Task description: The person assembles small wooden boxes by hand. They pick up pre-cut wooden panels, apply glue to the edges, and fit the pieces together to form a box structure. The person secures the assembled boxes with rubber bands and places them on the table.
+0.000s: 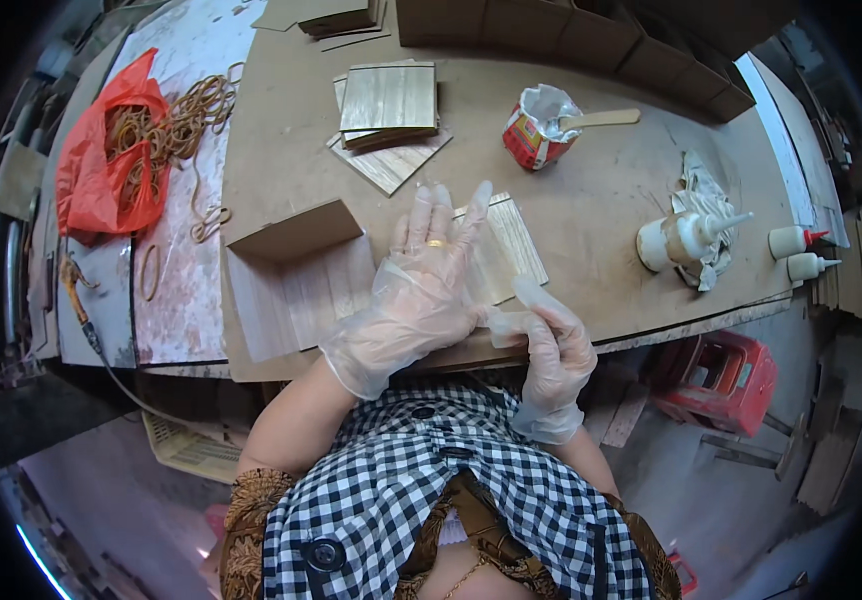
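My left hand (409, 275), in a thin clear plastic glove with a ring showing through, is spread flat with its fingers pointing away. Its fingers partly cover a small light wood panel (511, 245) on the table. Beside it, my right hand (556, 355), gloved alike, has its fingers closed near the left thumb. They pinch loose clear plastic (507, 326) that looks like the thumb end of the left glove. Just left of my hands, a thin board (296, 240) stands tilted up at the far end of a pale sheet (291, 305).
Farther off lie stacked wood panels (389, 98) and a red tub (538, 145) of white paste with a wooden stick. White squeeze bottles (673, 240) stand right, by a crumpled cloth (706, 195). A red bag (116, 160) of rubber bands lies left; brown boxes (571, 35) line the back.
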`<move>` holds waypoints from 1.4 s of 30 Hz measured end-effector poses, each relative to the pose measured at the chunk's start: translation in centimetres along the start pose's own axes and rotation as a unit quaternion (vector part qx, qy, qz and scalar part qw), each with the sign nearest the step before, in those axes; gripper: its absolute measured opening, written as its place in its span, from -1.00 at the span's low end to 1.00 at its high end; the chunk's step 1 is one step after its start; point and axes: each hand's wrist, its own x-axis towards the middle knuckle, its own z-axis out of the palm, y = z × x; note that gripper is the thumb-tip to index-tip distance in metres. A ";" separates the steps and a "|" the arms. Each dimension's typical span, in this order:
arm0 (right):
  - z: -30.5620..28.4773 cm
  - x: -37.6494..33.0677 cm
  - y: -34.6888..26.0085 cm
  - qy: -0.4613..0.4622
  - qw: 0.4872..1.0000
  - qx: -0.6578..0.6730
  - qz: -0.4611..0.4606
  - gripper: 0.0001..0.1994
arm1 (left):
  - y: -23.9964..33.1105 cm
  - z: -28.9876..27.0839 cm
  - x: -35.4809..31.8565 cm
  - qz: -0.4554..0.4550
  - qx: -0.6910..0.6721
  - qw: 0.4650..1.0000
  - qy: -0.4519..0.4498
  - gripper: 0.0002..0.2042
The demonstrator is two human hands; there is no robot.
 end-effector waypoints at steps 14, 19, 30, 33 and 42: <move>-0.5 -0.7 -1.0 -0.042 0.994 -0.016 0.095 -0.65 | -0.6 -1.4 -1.0 0.005 -0.071 0.987 0.144 0.21; 0.5 0.2 -1.1 -0.056 0.961 0.221 0.154 -0.21 | 1.5 -2.8 -3.0 0.083 -0.159 0.970 0.164 0.16; 4.9 1.4 -1.7 -0.005 0.972 0.157 0.176 -0.72 | 2.1 -10.1 -8.7 0.237 -0.149 0.954 0.110 -0.20; 6.3 2.2 -0.1 0.018 0.992 0.099 0.073 -0.74 | -1.1 -10.8 -12.2 0.289 -0.157 0.913 0.241 -0.49; 8.6 3.5 1.1 0.021 0.999 -0.008 0.025 -0.83 | -10.2 -4.0 -12.7 -0.105 -0.493 0.688 0.522 -0.58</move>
